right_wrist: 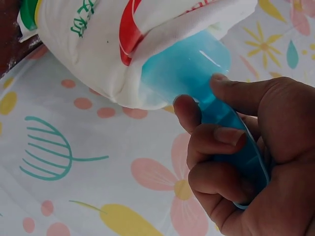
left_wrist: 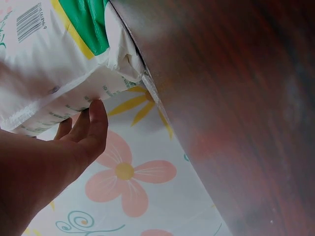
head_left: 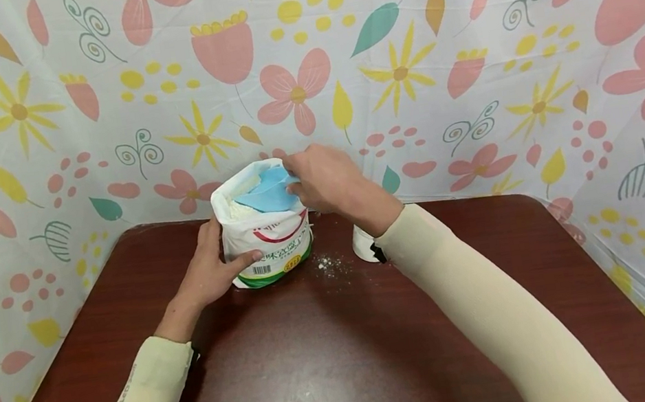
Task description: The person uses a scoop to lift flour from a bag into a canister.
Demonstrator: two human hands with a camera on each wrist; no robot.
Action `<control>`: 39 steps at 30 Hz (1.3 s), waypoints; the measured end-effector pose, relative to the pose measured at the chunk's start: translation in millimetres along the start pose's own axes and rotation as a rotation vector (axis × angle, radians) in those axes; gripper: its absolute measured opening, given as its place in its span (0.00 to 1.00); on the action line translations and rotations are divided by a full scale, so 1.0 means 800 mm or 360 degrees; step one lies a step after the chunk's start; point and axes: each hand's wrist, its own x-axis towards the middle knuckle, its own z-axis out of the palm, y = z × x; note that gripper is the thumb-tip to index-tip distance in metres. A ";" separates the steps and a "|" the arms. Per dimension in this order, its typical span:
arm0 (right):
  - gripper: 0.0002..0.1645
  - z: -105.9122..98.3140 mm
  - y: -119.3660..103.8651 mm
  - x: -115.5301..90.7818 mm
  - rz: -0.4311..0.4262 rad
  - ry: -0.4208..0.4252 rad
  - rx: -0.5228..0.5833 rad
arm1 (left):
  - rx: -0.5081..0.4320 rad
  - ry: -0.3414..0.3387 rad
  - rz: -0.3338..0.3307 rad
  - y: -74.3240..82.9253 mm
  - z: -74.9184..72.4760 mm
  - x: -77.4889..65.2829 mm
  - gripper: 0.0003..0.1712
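A white bag of flour [head_left: 269, 247] stands open-topped at the far side of the table, with pale powder showing inside its mouth. My left hand [head_left: 207, 267] holds its left side, thumb across the printed front. In the left wrist view, fingertips of that hand [left_wrist: 81, 130] press against the bag's side [left_wrist: 64, 93]. My right hand [head_left: 325, 176] grips the handle of a blue scoop [head_left: 267, 192], whose broad blade lies in the bag's mouth. Fingers wrap the scoop's handle [right_wrist: 224, 115] in the right wrist view, and the bag's rim hides part of the blade.
Right of the bag stands a white container [head_left: 364, 245], partly hidden behind my right forearm. Spilled white powder [head_left: 329, 266] dots the brown table [head_left: 298, 371] between them. A flower-printed curtain [head_left: 410, 118] hangs close behind the table's far edge.
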 end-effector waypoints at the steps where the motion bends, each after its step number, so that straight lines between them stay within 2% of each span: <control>1: 0.34 0.001 0.000 0.000 0.0008 0.0003 0.0012 | 0.0002 -0.0001 -0.0007 0.000 0.000 0.000 0.60; 6: 0.33 0.003 0.000 -0.002 0.0033 0.0027 0.0062 | 0.0002 0.0000 -0.0009 0.001 -0.001 0.001 0.61; 10: 0.30 0.004 0.000 -0.004 0.0033 0.0047 0.0098 | -0.0007 0.0014 0.0032 0.000 -0.001 0.000 0.60; 13: 0.31 0.006 0.001 -0.005 0.0028 0.0056 0.0109 | -0.0018 0.0014 0.0050 0.000 -0.001 -0.001 0.58; 17: 0.37 0.009 0.001 -0.007 0.0025 0.0076 0.0121 | -0.0025 0.0010 0.0056 0.000 -0.001 -0.002 0.57; 23: 0.09 0.016 0.005 -0.011 0.0049 0.0144 0.0199 | -0.0016 0.0005 0.0041 -0.001 0.001 -0.002 0.57; 31: 0.13 0.022 0.012 -0.020 0.0030 0.0236 0.0317 | -0.0018 0.0002 0.0050 -0.001 0.002 -0.001 0.58; 39: 0.08 0.016 0.013 -0.025 0.0036 0.0252 0.0382 | -0.0023 0.0014 0.0056 0.000 0.000 0.001 0.57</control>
